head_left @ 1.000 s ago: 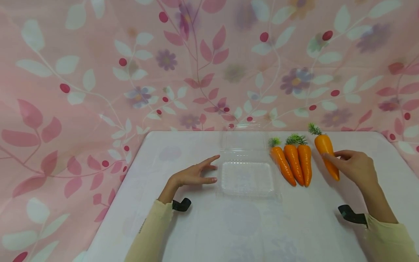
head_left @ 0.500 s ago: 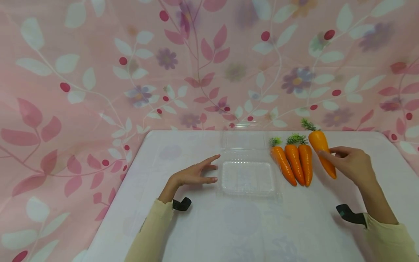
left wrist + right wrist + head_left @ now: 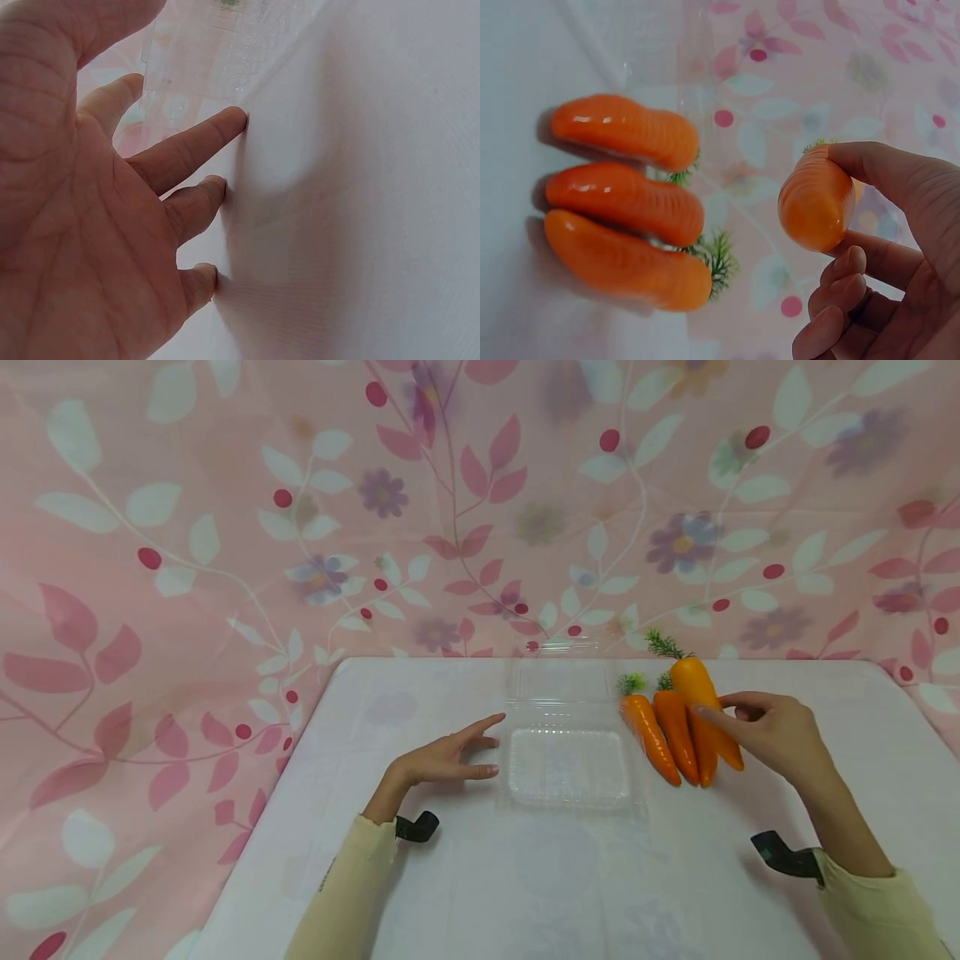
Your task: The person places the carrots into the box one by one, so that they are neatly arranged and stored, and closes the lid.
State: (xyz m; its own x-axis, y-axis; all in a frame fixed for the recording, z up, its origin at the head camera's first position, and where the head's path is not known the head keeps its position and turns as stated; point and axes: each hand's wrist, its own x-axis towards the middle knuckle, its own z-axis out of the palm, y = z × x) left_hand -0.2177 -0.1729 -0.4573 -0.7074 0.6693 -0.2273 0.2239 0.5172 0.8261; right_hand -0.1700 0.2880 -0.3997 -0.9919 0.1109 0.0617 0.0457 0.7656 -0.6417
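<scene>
Right hand (image 3: 776, 737): fingers curled round a light orange toy carrot (image 3: 705, 710), thumb on its upper side and fingertips (image 3: 840, 289) below, as the right wrist view shows; the carrot is held clear of the table (image 3: 450, 877), its green top pointing away from the person and its tip toward them, and in the head view it overlaps the right-hand side of the row beneath. Row of three darker orange carrots (image 3: 671, 735): lying side by side and touching on the table, green tufts away from the person, just right of the tray. Clear plastic clamshell tray (image 3: 567, 767): open, lid tipped up at the far side, nothing visible inside it, placed between the two hands. Left hand (image 3: 446, 758): fingers straight and spread, holding nothing, fingertips (image 3: 225, 124) resting on the white table cover just left of the tray's edge. Backdrop: pink cloth (image 3: 225, 527) printed with leaves, berries and flowers, hanging behind and beside the table. Sleeves pale yellow, a black strap at each wrist. Writing, brands, labels: none legible on any item.
</scene>
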